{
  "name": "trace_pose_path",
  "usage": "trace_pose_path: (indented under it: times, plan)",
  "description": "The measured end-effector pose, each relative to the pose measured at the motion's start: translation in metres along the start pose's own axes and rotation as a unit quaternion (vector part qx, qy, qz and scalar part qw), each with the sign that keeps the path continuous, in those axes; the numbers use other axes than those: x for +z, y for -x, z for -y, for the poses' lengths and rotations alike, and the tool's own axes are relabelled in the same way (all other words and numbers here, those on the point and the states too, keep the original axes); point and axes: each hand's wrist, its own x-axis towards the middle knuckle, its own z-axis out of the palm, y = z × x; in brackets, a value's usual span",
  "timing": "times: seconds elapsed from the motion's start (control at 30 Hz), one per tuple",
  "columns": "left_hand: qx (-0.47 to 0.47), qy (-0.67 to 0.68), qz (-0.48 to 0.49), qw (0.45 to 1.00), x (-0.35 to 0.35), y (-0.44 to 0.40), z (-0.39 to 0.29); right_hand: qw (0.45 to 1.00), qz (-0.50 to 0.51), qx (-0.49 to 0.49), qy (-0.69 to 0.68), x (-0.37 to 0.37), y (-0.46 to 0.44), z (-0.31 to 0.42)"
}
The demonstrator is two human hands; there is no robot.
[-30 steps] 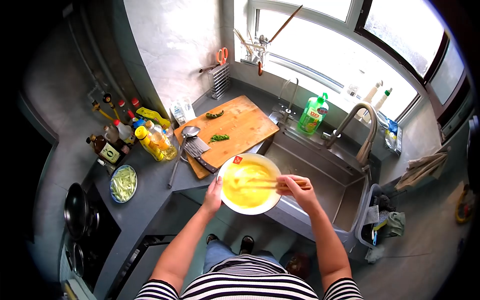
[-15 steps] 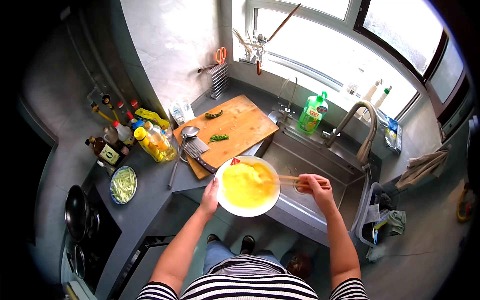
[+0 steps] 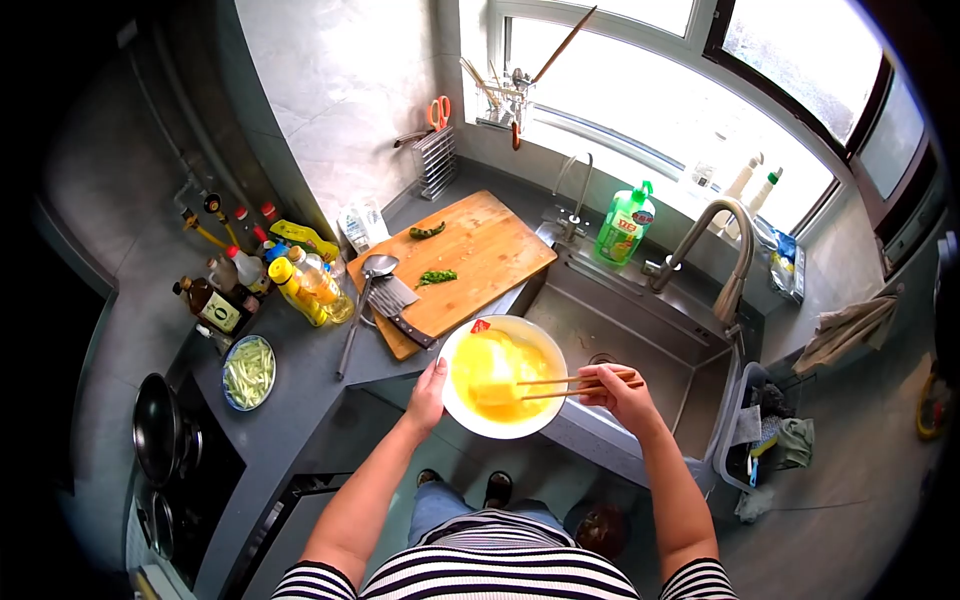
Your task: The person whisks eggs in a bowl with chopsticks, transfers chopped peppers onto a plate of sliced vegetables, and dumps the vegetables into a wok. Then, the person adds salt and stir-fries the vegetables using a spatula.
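As the left hand (image 3: 426, 398) steadies the bowl (image 3: 500, 430), chopsticks (image 3: 552, 380) reach in from the right

Bowl's up between both hands, left half-curled at its rim and nearest; right hand (image 3: 622, 398) closed round the chopsticks, their long axis crosswise, tips leftward at the yellow liquid (image 3: 497, 360)

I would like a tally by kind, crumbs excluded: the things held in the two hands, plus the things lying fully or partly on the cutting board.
Bowl: 1
Chopsticks: 2
Cleaver: 1
Ladle: 1
Green pepper: 1
Chopped green heap: 1
Total: 7
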Motion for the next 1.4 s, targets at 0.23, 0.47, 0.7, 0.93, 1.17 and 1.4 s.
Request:
trace_pose_path:
  times: [0.23, 0.47, 0.7, 0.93, 1.17, 1.4]
  plan:
    - [0.022, 0.004, 0.01, 1.0, 0.001, 0.003, -0.012, 0.999, 0.017, 0.015, -0.022, 0.0, 0.002, -0.003]
    - [0.015, 0.005, 0.014, 1.0, 0.001, 0.004, -0.011, 0.996, -0.035, -0.065, -0.053, -0.001, -0.003, -0.007]
    - [0.012, 0.016, 0.008, 1.0, 0.004, 0.005, -0.008, 0.998, -0.052, -0.019, -0.019, 0.0, 0.001, -0.007]
    - [0.008, 0.019, 0.011, 1.0, 0.004, 0.003, -0.008, 0.999, -0.05, -0.007, -0.018, -0.005, 0.004, -0.006]
    - [0.012, 0.026, 0.017, 0.999, -0.002, 0.0, -0.002, 0.999, -0.032, -0.016, 0.017, 0.0, 0.005, 0.007]
    - [0.015, 0.031, 0.019, 0.999, -0.001, 0.002, -0.009, 0.998, -0.052, -0.026, -0.002, -0.001, 0.005, 0.005]
